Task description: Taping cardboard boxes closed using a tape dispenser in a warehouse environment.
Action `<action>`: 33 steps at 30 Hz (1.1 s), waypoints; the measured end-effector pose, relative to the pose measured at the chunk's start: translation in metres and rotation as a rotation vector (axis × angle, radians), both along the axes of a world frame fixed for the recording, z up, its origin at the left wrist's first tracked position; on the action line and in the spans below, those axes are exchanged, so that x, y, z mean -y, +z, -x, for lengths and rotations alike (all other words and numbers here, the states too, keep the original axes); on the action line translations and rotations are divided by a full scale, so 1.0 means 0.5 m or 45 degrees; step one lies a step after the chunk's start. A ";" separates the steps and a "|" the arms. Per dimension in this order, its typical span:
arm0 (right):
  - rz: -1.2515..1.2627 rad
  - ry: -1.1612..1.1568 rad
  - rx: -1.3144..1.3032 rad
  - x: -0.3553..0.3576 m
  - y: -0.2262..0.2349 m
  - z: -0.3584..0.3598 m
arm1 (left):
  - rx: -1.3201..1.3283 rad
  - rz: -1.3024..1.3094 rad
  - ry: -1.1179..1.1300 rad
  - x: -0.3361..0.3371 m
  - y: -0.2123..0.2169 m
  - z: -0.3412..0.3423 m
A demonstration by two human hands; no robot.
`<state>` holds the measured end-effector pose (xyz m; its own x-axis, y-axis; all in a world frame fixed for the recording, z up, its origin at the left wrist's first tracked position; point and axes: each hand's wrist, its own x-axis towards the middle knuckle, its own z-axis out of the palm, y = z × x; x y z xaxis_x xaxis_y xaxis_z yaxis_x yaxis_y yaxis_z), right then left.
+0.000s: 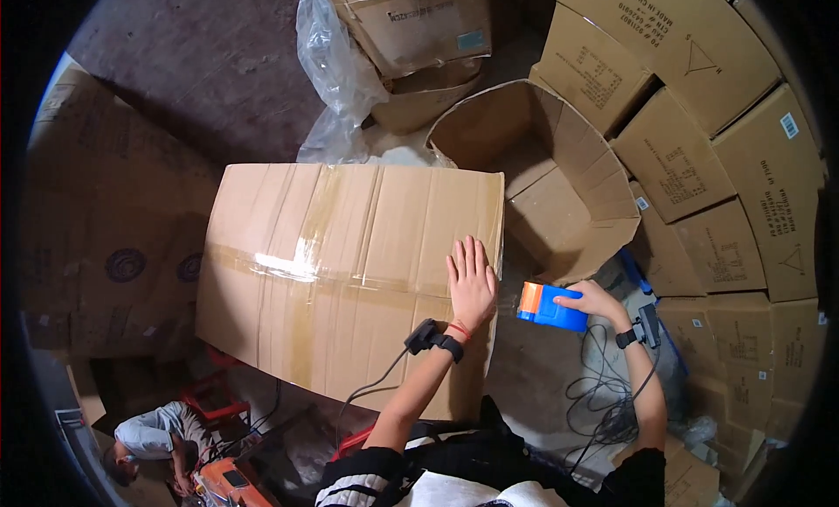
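Note:
A large brown carton [419, 218] lies before me, with clear tape crossing its top. My left hand [473, 284] rests flat near the carton's right edge, its fingers stretched out and holding nothing. Off that edge, my right hand [594, 301] is closed around a boxy blue-and-orange tape dispenser [559, 310], its orange end turned left toward the carton. A gap separates the dispenser from the cardboard. Black straps with small devices sit on both my wrists, and cables trail from them.
Beyond the right edge stands an open, bare-walled carton [594, 236]. Stacked printed boxes [682, 166] wall off the right side. Clear plastic wrap [336, 79] hangs by boxes at the back. Loose black cable [585, 402] lies at right. A person [157, 437] bends at lower left beside an orange machine [234, 482].

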<state>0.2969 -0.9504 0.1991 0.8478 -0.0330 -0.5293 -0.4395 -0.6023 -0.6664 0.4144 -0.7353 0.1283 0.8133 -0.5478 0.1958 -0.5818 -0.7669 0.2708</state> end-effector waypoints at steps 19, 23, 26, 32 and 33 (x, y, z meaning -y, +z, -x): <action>0.088 -0.017 0.049 0.037 -0.060 0.036 | -0.033 -0.011 0.003 0.005 -0.009 -0.004; 0.266 0.047 -0.043 -0.028 -0.129 -0.003 | -0.031 -0.028 -0.006 0.008 -0.010 0.001; 0.325 0.014 -0.088 -0.081 -0.165 -0.038 | -0.040 -0.052 -0.009 0.008 -0.011 -0.002; 0.490 0.074 -0.087 -0.102 -0.174 -0.096 | -0.004 -0.007 -0.085 0.004 0.000 0.018; 0.496 0.083 -0.081 -0.104 -0.172 -0.105 | -0.036 -0.062 -0.167 0.003 0.003 0.033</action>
<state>0.3495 -0.8984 0.1129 0.8205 -0.1885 -0.5397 -0.4250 -0.8325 -0.3554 0.3977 -0.7367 0.1297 0.7388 -0.6583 0.1445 -0.6708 -0.6973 0.2525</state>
